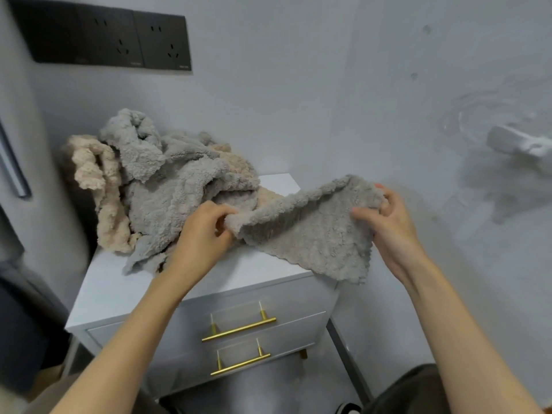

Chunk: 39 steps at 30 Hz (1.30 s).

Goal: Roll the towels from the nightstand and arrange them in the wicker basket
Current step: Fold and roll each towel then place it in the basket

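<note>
Bedroom corner of a home, to judge by the furnishings. At lower centre, a white nightstand (119,291) with two drawers and brass bar handles (239,329). Heaped on its top, left of centre, fleecy grey and beige towels (167,177). At upper left, a dark row of wall sockets (119,40) on a plain pale wall (298,85). At far left, something dark and padded (21,324), sort unclear.

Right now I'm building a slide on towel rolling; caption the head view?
A gray towel held spread between left hand and right hand over the nightstand, beside a heap of unrolled towels.
</note>
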{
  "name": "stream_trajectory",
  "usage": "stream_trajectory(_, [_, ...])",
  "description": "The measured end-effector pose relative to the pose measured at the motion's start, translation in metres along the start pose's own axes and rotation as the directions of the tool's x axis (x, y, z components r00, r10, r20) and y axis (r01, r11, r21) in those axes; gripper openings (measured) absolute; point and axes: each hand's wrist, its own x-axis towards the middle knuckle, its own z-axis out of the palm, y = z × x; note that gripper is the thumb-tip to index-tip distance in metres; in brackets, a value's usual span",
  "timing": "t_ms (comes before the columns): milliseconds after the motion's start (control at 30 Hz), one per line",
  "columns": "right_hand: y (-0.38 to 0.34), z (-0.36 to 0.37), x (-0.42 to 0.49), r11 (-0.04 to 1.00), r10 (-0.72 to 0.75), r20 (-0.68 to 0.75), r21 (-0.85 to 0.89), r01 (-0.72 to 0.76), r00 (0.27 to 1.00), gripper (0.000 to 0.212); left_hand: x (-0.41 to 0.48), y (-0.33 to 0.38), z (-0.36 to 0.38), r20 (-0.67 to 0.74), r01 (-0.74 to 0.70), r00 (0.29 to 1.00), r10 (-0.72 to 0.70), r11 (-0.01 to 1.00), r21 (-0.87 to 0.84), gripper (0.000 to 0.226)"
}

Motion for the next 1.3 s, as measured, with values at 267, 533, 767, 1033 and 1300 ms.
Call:
stream_trajectory(267, [0.01,0.0,0.017,0.963,-0.079,-0.217,-0.27,0.018,0.973,0.04,0.019,0.016,-0.003,0.064,0.268,0.959,-0.276,0.808,-0.525,0.02])
stream_trajectory(533, [0.024,-0.007,0.04,0.52,-0.054,-0.077,-0.853,-0.038,0.996,0.015,0.04,-0.016,0.009,0.134,0.252,0.959,-0.251,0.968,0.008,0.038])
stream_trajectory(767, [0.005,0.003,0.059,0.722,-0.241,-0.175,-0.689,0.056,0.955,0.008,0.059,0.001,0.007,-0.118,0.185,0.968,-0.222,0.947,-0.263,0.038])
stream_trajectory(1033, [-0.029,0.033,0.068,0.879,-0.19,-0.144,0.415,0.234,0.971,0.02,0.086,0.024,-0.008,0.007,0.104,0.969,-0.249,0.377,-0.92,0.018])
stream_trajectory(1300, [-0.017,0.013,0.042,0.967,-0.084,-0.316,0.205,0.155,0.945,0.025,0.054,-0.004,-0.003,0.001,0.089,0.993,-0.117,0.753,-0.652,0.029])
